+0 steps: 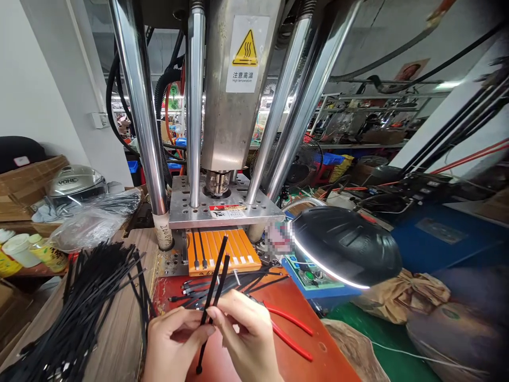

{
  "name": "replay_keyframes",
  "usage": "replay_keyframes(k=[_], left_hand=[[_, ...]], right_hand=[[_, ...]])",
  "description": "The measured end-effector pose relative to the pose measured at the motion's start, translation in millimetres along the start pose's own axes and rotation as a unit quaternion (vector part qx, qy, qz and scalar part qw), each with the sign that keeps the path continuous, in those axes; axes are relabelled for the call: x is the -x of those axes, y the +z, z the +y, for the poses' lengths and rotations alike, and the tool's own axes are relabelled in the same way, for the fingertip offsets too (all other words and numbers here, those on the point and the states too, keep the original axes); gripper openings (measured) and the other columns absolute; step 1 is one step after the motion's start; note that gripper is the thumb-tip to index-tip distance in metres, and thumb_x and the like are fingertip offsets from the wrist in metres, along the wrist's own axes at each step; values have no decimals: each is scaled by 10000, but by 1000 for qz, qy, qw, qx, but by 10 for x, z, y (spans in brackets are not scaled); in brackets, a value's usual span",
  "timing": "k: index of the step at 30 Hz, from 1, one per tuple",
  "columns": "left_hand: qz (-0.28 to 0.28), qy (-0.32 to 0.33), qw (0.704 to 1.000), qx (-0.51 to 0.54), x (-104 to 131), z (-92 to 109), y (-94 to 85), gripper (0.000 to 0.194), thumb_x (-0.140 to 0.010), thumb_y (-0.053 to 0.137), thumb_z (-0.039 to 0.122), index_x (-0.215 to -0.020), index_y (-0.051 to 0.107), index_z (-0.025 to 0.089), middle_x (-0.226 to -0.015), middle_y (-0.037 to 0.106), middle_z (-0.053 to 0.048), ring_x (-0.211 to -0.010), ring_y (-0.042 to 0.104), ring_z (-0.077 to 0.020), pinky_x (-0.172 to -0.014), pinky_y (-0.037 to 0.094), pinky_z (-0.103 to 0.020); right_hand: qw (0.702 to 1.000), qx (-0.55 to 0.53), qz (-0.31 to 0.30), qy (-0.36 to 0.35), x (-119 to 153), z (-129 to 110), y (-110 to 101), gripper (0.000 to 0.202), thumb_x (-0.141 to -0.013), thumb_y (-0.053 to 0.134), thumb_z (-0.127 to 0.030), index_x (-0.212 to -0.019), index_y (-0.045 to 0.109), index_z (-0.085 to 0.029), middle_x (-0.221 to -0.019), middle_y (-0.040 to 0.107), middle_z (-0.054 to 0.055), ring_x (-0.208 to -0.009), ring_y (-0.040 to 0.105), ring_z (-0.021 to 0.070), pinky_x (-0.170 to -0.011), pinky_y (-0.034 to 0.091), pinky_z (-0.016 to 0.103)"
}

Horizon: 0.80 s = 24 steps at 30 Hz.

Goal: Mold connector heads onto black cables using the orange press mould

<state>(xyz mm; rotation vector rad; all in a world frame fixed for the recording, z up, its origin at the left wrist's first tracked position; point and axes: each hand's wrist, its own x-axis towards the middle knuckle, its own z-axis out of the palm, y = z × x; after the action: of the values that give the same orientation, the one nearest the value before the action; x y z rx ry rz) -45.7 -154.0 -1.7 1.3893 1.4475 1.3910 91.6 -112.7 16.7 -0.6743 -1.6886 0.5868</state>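
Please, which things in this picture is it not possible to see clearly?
All in the head view:
- Two held black strips: middle parts covered by the fingers of the left hand and right hand.
- Red-handled pliers: tips hidden behind the right hand.
- Orange block: back end hidden by the metal plate.
- Strip pile: cut off at the bottom edge.
- Plate label: print too small.

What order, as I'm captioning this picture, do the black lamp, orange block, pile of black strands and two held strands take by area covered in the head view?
1. Pile of black strands
2. Black lamp
3. Orange block
4. Two held strands
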Motion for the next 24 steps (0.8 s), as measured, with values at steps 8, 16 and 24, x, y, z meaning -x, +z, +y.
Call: replay_keyframes(k=[8, 16, 24], left_hand=[[-22, 14, 999, -37, -30, -84, 28, 175, -766, 688, 377, -737, 767, 224, -627, 699, -14, -553, 652, -167, -523, 510, -193], [-137, -143, 979, 49, -209, -174, 278, 364, -781, 626, 491, -717, 729, 147, -731, 727, -62, -711, 700, -239, -615, 556, -269], [-142, -242, 944, 171, -561, -233, 499, 689, -606, 764, 601, -1076, 673, 105, -998, 720, -150, -973, 673, -263, -864, 539, -349]], right_hand=[[1000, -9, -9, -5, -42, 30, -34, 204, -900, 560, -177, -705, 619, -181, -599, 544, -9, -521, 469, 104, -487, 357, 210], [989, -9, -81, 124, -584, 330, -300, 287, -871, 585, -357, -672, 661, -165, -595, 563, -1, -526, 501, 117, -502, 381, 219], [962, 54, -176, 202, -717, 1016, -193, 402, -850, 572, -389, -530, 565, -146, -479, 487, -33, -456, 463, 104, -449, 338, 193]])
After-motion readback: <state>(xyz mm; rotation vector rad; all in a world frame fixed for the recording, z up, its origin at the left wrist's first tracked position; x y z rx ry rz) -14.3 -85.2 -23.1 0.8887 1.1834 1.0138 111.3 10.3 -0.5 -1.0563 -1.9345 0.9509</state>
